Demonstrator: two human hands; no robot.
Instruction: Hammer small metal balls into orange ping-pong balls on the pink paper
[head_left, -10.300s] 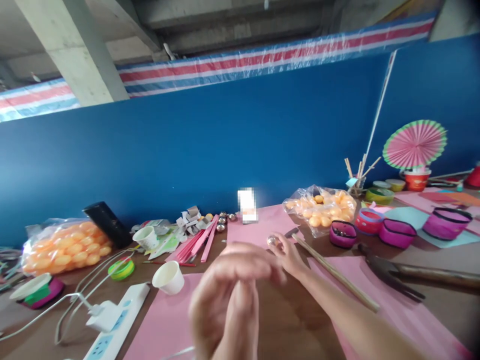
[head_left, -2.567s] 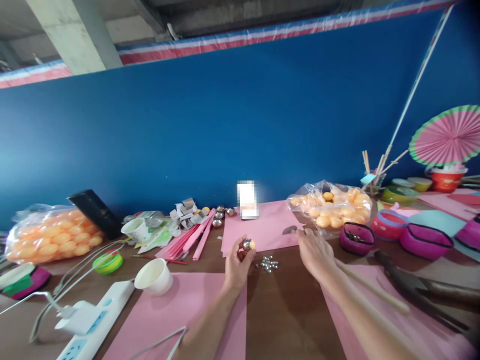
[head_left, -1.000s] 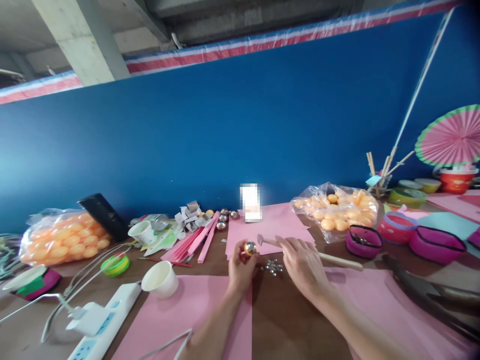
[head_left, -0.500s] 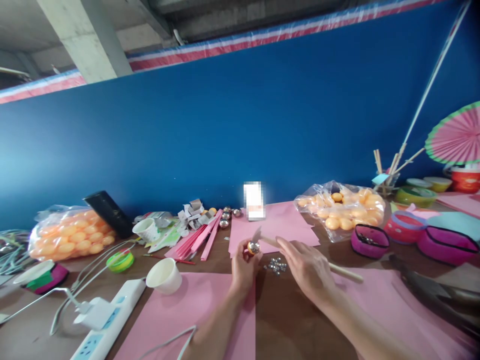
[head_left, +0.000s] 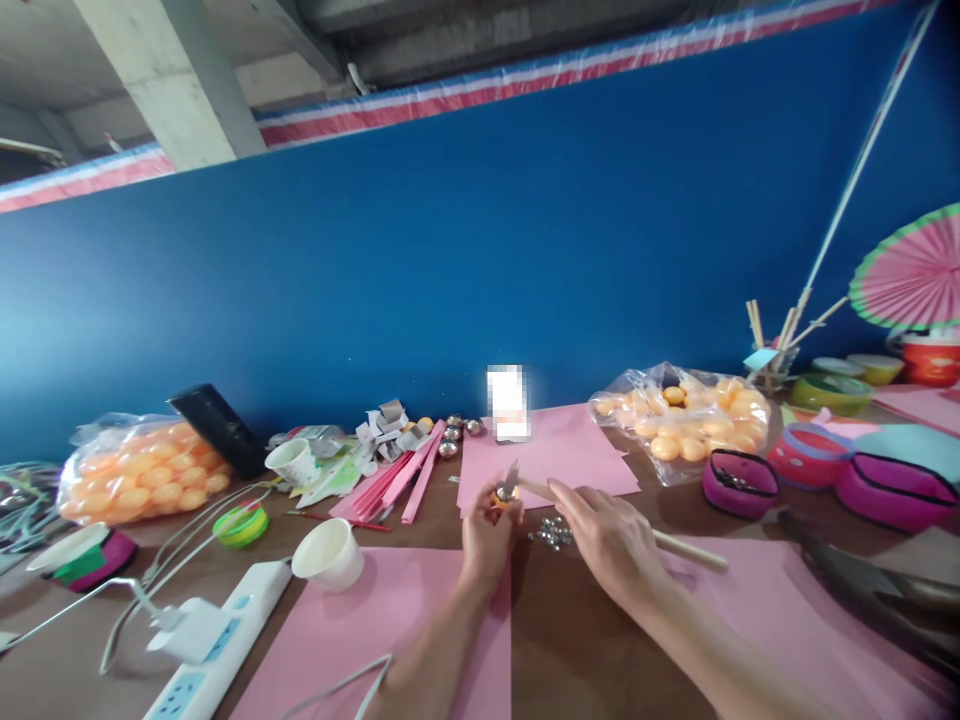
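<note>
My left hand (head_left: 487, 535) pinches a small orange ball (head_left: 496, 500) partly covered with silver tacks; the fingers hide much of it. In my right hand (head_left: 611, 540) is a hammer by its pale wooden handle (head_left: 690, 550), the end of which sticks out behind the palm. The metal hammer head (head_left: 512, 473) is right at the top of the ball; whether they touch I cannot tell. A loose pile of silver tacks (head_left: 553, 533) lies on the brown table between my hands. Several silver-covered balls (head_left: 451, 434) sit farther back.
Bags of orange balls stand at left (head_left: 154, 478) and right (head_left: 667, 445). A white cup (head_left: 328, 553) and a power strip (head_left: 225, 630) are near my left arm. Pink sheets (head_left: 420, 600) cover parts of the table. A purple container (head_left: 739, 485) stands at right.
The hammer head has come down slightly toward the ball, and my right hand has shifted a little to the left. The left fingers have moved slightly around the ball.
</note>
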